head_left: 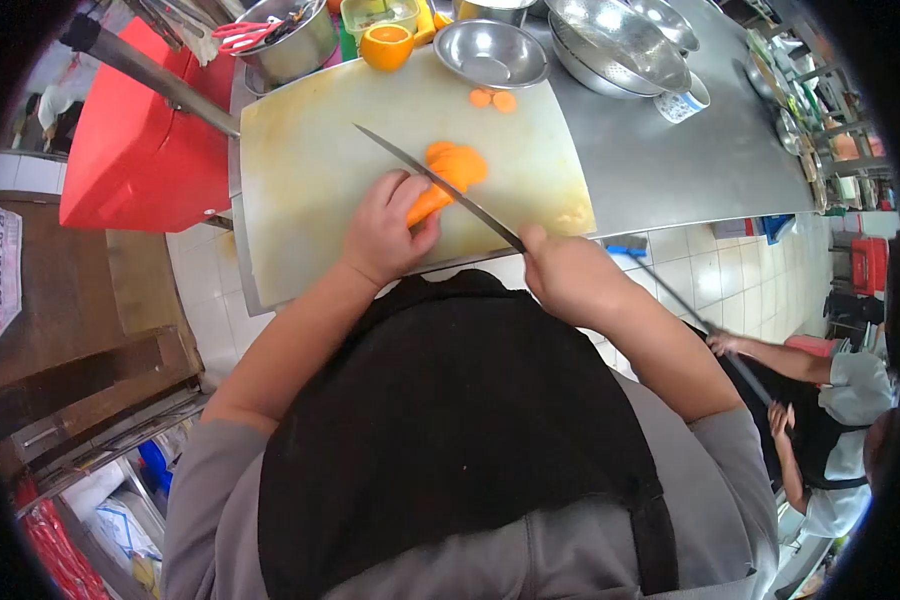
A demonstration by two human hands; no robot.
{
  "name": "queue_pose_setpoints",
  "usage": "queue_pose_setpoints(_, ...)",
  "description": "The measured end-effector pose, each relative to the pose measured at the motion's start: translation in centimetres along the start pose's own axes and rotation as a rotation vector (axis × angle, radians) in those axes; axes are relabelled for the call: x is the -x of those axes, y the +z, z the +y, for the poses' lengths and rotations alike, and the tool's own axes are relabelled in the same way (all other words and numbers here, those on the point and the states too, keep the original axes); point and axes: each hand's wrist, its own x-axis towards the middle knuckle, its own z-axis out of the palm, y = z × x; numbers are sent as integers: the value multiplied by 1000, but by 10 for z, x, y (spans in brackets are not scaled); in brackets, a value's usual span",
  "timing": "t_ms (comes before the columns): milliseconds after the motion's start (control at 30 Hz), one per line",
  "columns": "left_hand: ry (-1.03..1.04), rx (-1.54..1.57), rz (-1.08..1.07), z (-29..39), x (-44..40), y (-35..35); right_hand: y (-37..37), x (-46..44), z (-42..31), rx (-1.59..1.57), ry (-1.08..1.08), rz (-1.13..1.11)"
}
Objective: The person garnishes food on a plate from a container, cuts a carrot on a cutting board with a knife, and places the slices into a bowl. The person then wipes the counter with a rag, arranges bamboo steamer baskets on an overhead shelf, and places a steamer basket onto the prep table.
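Observation:
My left hand (388,228) is closed round a peeled carrot (430,203) and presses it to the white cutting board (305,170). My right hand (575,275) grips the handle of a long knife (480,212). The blade lies slantwise across the carrot, right beside my left fingers. Several round carrot slices (458,163) overlap just beyond the blade. Farther up the board sit a few more carrot slices (505,102), near a shallow metal bowl (491,55). The knife's handle is mostly hidden in my right fist.
A halved orange (387,46) rests at the board's far edge. Behind stand a metal pot (305,45) with tools and metal colanders (625,45) by a patterned mug (684,100). A red bin (140,140) is at left. At right, another person holds a long pole (675,297).

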Motion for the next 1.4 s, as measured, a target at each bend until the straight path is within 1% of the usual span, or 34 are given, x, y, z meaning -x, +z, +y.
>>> queue_pose_setpoints(133, -23, 7, -22, 0, 0, 0, 3, 22, 16, 52, -54, 20)
queue_pose_setpoints(300, -40, 24, -61, -1, -2, -1, -2, 25, 12, 53, -11, -41)
queue_pose_setpoints(467, 2, 45, -28, -6, 1, 6, 10, -8, 3, -43, 60, -75)
queue_pose_setpoints(567, 7, 40, -37, -4, -3, 2, 42, -41, 10, -49, 15, 13)
queue_pose_setpoints(667, 3, 21, -37, 1, -4, -1, 35, -37, 10, -31, -56, 54)
queue_pose_setpoints(767, 1, -10, -11, 0, -2, -1, 14, -18, 0, -4, 25, 30)
queue_pose_setpoints(867, -4, -6, -13, -2, -1, 0, -1, 6, 6, 12, 7, -41)
queue_pose_setpoints(1033, -3, 23, -3, -4, -1, 3, 3, 26, 25, 65, 2, -53)
queue_pose_setpoints(1200, -14, 11, -25, -5, 1, 3, -7, 34, 17, 32, -21, -19)
queue_pose_setpoints(1400, 30, 23, -7, -9, 2, 3, -12, 36, 19, 30, -37, -7)
